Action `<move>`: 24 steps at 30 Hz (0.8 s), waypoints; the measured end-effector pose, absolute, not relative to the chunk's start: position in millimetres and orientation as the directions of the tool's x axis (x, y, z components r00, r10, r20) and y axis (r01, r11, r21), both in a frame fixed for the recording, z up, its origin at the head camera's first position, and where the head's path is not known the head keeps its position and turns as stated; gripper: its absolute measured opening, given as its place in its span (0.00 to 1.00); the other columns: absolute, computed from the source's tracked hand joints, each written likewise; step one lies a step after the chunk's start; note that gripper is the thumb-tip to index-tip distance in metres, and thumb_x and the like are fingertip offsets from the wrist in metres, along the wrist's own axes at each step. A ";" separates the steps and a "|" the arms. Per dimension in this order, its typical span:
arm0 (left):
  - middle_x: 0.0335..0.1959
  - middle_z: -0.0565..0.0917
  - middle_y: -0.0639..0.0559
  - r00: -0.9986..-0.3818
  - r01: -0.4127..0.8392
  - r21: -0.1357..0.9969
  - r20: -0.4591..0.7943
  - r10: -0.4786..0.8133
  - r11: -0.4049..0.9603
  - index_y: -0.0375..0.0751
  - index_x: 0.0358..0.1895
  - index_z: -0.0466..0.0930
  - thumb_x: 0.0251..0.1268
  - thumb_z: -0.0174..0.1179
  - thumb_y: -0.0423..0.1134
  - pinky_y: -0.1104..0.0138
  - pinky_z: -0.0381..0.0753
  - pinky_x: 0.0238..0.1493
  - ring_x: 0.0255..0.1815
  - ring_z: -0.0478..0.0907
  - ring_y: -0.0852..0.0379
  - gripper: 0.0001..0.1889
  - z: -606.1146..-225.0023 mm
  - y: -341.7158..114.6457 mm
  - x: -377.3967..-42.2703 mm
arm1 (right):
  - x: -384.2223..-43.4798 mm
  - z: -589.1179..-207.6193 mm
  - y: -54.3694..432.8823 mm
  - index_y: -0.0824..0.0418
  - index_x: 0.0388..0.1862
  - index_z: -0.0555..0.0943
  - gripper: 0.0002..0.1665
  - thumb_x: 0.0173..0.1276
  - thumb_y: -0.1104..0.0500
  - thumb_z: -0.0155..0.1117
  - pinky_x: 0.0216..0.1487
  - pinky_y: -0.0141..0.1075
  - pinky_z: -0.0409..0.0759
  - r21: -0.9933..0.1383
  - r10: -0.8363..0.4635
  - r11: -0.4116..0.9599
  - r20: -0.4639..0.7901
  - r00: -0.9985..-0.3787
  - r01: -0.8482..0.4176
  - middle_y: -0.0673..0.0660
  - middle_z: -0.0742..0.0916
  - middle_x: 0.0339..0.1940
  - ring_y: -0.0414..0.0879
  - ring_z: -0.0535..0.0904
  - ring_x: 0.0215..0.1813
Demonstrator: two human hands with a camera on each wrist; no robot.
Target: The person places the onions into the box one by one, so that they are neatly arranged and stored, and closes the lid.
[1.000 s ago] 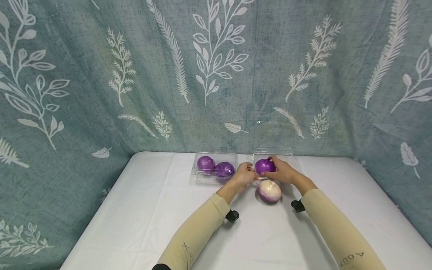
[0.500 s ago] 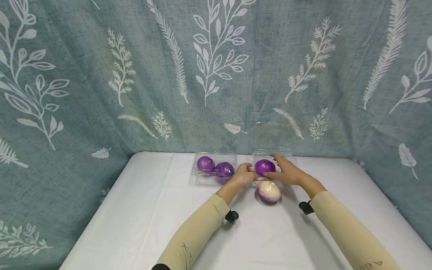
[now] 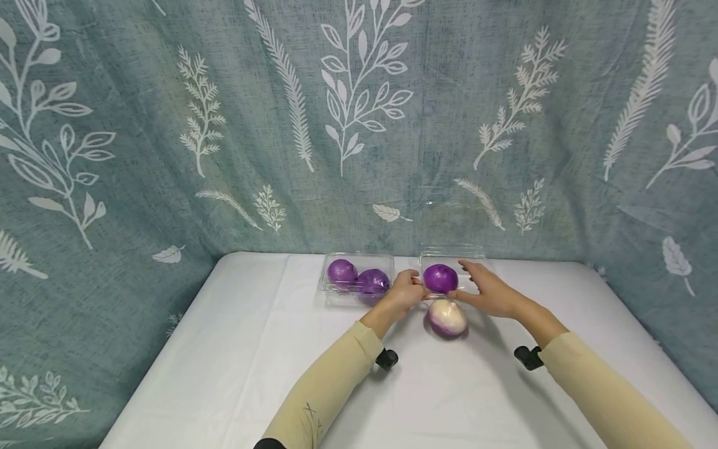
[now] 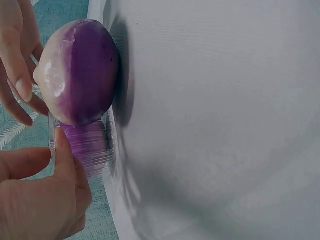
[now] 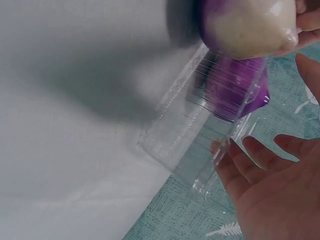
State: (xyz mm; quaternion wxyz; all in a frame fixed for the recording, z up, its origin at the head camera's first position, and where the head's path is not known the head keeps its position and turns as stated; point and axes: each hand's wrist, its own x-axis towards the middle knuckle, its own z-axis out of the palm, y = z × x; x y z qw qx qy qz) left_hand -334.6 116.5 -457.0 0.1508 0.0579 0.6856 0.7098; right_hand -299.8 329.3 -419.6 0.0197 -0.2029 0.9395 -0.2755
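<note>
My left hand [image 3: 405, 293] pinches the near left rim of a clear plastic clamshell container [image 5: 172, 135] between thumb and fingers. Inside that container, at its left end, sits a purple turnip [image 3: 440, 279]. Just in front of it on the table lies a second turnip [image 4: 80, 72], half white and half purple. My right hand [image 3: 488, 293] is at the container's right side, its fingers spread and apart from both turnips. In the right wrist view the right fingertips [image 5: 220, 150] overlap the clear rim, and nothing is held in that hand.
Left of my left hand stands another clear container [image 3: 353, 301] with its lid down over two purple turnips [image 3: 342, 272]. Both containers are near the back edge of the white-covered table [image 3: 235, 349]. A patterned grey-green curtain [image 3: 224, 156] hangs directly behind.
My right hand has let go of the purple turnip in the container and drawn back to the right, its fingers opening. My left hand has stayed in place at the rim.
</note>
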 end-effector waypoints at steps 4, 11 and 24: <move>0.51 0.76 0.35 -0.950 -0.120 0.992 -0.121 0.286 0.021 0.19 0.73 0.59 0.60 0.54 0.14 0.69 0.89 0.48 0.38 0.76 0.56 0.34 -455.5 116.6 -335.0 | -291.3 -414.5 331.7 0.75 0.80 0.52 0.49 0.77 0.47 0.63 0.62 0.66 0.81 -0.535 -0.391 0.756 0.094 -0.916 -0.377 0.78 0.64 0.75 0.77 0.70 0.67; 0.54 0.74 0.34 -0.942 -0.148 0.989 -0.148 0.303 0.021 0.21 0.74 0.57 0.63 0.52 0.14 0.67 0.89 0.52 0.42 0.80 0.52 0.34 -454.3 116.0 -333.3 | -274.5 -411.0 336.9 0.73 0.78 0.58 0.43 0.77 0.52 0.64 0.61 0.66 0.81 -0.530 -0.402 0.745 0.126 -0.907 -0.404 0.77 0.68 0.72 0.76 0.72 0.65; 0.53 0.76 0.33 -0.947 -0.131 0.991 -0.131 0.293 0.021 0.19 0.73 0.59 0.62 0.55 0.15 0.67 0.90 0.49 0.37 0.78 0.55 0.33 -457.2 117.3 -335.1 | -247.6 -415.6 351.7 0.71 0.75 0.65 0.40 0.74 0.52 0.67 0.59 0.63 0.83 -0.517 -0.376 0.741 0.209 -0.903 -0.428 0.72 0.74 0.69 0.71 0.74 0.65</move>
